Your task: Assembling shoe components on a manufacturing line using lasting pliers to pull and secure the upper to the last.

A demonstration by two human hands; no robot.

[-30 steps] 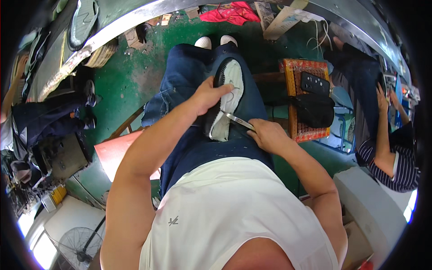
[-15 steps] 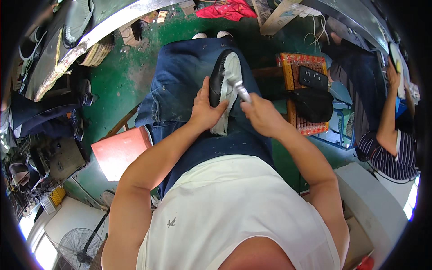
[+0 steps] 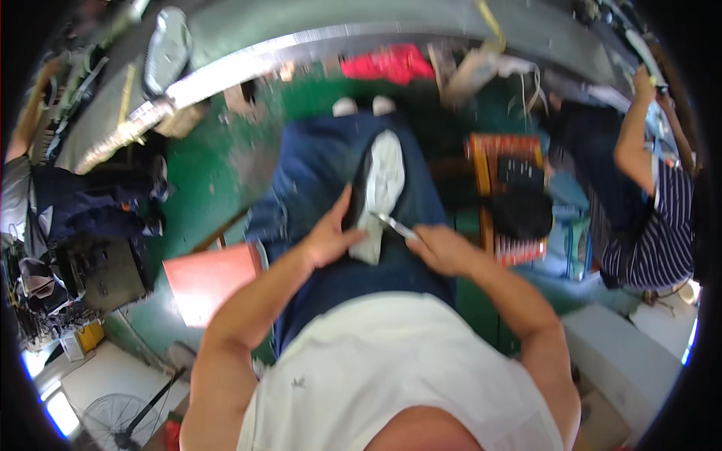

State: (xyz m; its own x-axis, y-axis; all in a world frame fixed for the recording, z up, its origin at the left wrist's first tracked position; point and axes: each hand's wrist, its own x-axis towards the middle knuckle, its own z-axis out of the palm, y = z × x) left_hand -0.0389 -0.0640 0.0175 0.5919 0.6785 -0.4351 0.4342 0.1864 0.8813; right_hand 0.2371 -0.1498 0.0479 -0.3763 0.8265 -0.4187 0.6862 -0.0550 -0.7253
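Observation:
A shoe with a pale sole and dark upper lies sole-up on my lap, over blue trousers. My left hand grips the shoe along its left edge, thumb raised. My right hand is closed on a thin metal tool whose tip touches the sole near the heel. My white shirt fills the lower middle of the view.
A red stool stands at my left. A woven orange stool with dark objects on it is at my right. Another person in a striped top works at far right. A metal bench edge runs across the top. The floor is green.
The view has shifted and blurred as my head moved. Both hands stay on the shoe; my right hand with the tool has drawn back from mid-sole toward the heel.

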